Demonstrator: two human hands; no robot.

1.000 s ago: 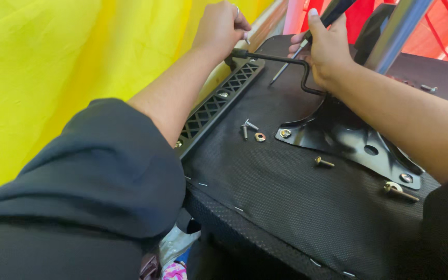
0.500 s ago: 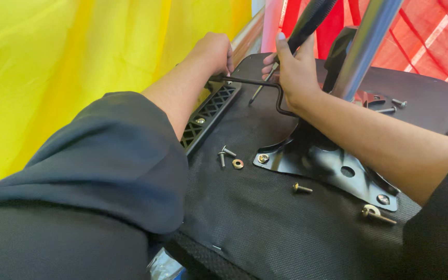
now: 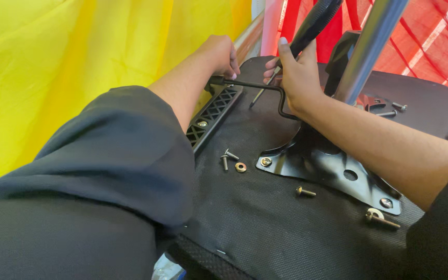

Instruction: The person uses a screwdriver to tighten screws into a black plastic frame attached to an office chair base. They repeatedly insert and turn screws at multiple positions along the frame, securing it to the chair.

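Left hand: my left hand (image 3: 219, 54) is closed in a fist on the far-left end of the black bent rod (image 3: 257, 88), where it meets the black lattice bracket (image 3: 211, 115) on the seat's left edge, so that end stays pinned down.
Right hand: my right hand (image 3: 296, 72) is wrapped over the rod's bend, fingers together and curled behind it, thumb up along the black lever handle (image 3: 315, 21); I cannot tell how hard it grips.
Bent rod: it runs left to right between my two hands, then drops in a hook near my right wrist, just above the black mounting plate (image 3: 333, 166).
Seat underside: the black fabric chair base (image 3: 265, 228) lies face down, so the hardware side is up and reachable.
Mounting plate: bolted flat on the fabric at the near-left and near-right corners; one round hole in its middle is open.
Steel column: the silver column (image 3: 372, 46) rises from the plate on the far right, just beside my right forearm.
Loose hardware: two screws and a brass washer (image 3: 240, 167) lie left of the plate, a short bolt (image 3: 305, 192) near it, another bolt with washer (image 3: 378, 218) at the near-right corner, all within easy reach.
Backdrop: yellow cloth (image 3: 53, 62) to the left, red netting (image 3: 431, 41) far right.
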